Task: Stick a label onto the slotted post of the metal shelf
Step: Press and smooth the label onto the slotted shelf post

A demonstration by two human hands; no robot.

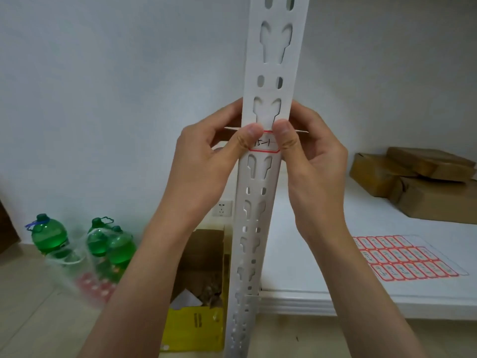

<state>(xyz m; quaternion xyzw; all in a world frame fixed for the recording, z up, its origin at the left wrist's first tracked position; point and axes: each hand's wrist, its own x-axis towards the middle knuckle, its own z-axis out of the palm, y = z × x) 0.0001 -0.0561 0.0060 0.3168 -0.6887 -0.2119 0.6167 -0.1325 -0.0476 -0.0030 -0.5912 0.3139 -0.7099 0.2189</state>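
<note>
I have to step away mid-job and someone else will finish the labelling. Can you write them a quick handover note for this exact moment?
Left hand: thumb presses the label's left end, fingers behind the post.
Right hand: thumb presses the right end, same way.
Label: on the post, between two slot groups.
Label sheet: lying on the shelf.
Done: label placed.
Left: smooth it flat, let go.

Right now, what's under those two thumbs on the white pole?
A red-edged label on the slotted post, marked "15-1". The left hand and right hand press thumbs over its ends, hiding them.
</note>
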